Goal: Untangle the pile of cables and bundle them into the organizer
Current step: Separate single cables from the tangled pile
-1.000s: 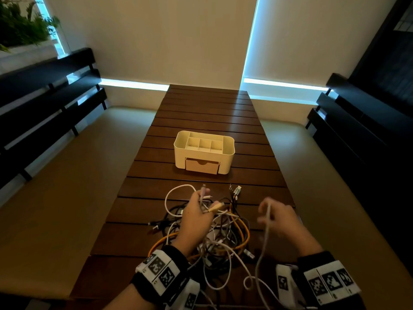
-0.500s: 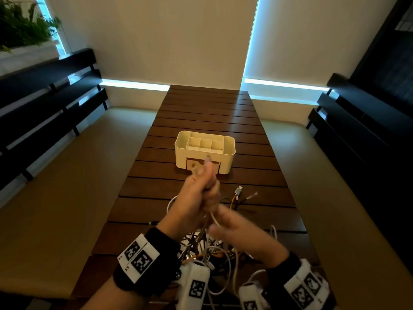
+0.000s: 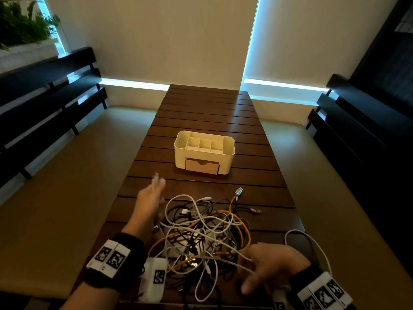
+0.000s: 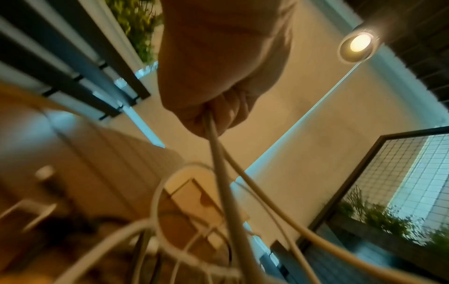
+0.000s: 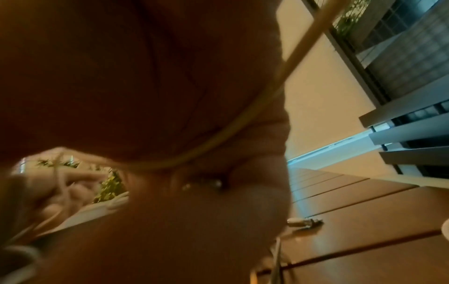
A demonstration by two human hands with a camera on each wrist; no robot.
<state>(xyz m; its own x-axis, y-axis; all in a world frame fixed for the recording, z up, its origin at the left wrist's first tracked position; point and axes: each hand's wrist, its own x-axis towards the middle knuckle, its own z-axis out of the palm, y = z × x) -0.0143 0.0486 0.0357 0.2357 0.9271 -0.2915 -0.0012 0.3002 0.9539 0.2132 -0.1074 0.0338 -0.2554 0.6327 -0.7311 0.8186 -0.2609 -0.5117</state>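
A tangled pile of white, orange and black cables [image 3: 201,231] lies on the near end of the slatted wooden table [image 3: 207,113]. My left hand [image 3: 156,186] is blurred at the pile's left edge and grips a white cable [image 4: 219,173] in its curled fingers [image 4: 218,113], the plug end sticking out above the fist. My right hand [image 3: 248,269] hovers at the pile's near right with loosely spread fingers. A white cable [image 5: 243,138] runs across its palm and loops out past the wrist. The cream organizer [image 3: 204,151] with open compartments and a small drawer stands beyond the pile, empty.
Padded benches [image 3: 67,186] with dark slatted backs [image 3: 44,104] run along both sides of the table. A wall with blinds closes the far end. A plant [image 3: 20,21] sits at the upper left. Loose plugs [image 3: 238,191] stick out of the pile toward the organizer.
Both hands were together, raised over the pile near the organizer. Now the left has swung left and down with the cable end, and the right has pulled back to the near right.
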